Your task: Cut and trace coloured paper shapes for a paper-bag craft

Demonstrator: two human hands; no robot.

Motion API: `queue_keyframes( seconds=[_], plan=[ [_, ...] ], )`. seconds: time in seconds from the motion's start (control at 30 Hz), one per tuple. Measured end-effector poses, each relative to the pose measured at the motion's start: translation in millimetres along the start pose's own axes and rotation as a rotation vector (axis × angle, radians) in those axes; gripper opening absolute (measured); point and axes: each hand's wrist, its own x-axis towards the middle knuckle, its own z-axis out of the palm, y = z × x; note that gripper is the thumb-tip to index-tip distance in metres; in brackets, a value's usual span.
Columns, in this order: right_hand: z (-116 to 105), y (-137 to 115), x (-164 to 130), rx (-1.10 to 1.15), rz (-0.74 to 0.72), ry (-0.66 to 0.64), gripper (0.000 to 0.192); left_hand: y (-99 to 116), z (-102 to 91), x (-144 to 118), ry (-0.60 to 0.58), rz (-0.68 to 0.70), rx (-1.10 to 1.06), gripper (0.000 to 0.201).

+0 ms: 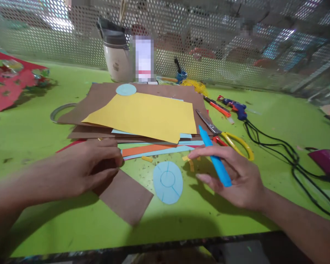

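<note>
My right hand (236, 176) holds a blue marker (218, 167) slanted between its fingers, one end pointing up and away. The index finger stretches forward over small yellow paper scraps (191, 165), and the thumb stands apart below. My left hand (96, 165) has its fingers curled at the upper part of a brown paper piece (126, 198), covering that part. Between the hands lies a light blue paper oval (168, 194) with a drawn circle and short lines. Beyond it are a sheet of yellow paper (148, 115) and brown sheets (84, 106), stacked.
Yellow-handled scissors (238, 143) lie right of the stack. Farther right are an orange cutter (220, 108), a blue glue gun (236, 108) and its black cord (276, 141). A tumbler (118, 58) and a phone (144, 58) stand behind; red cut paper (13, 82) sits left.
</note>
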Motion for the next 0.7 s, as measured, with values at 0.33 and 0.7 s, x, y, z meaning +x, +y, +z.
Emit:
queue_keyframes(
  seconds=[0.33,0.7],
  plan=[
    [3.7,-8.5,-3.3,0.128,-0.007,0.186,0.024,-10.8,0.0,-2.9,0.077,-0.001,-0.091,0.022],
    [7.4,2.5,0.9,0.352,0.273,0.216,0.01,-12.1,-21.1,-16.6,-0.063,-0.102,-0.358,0.029]
  ],
)
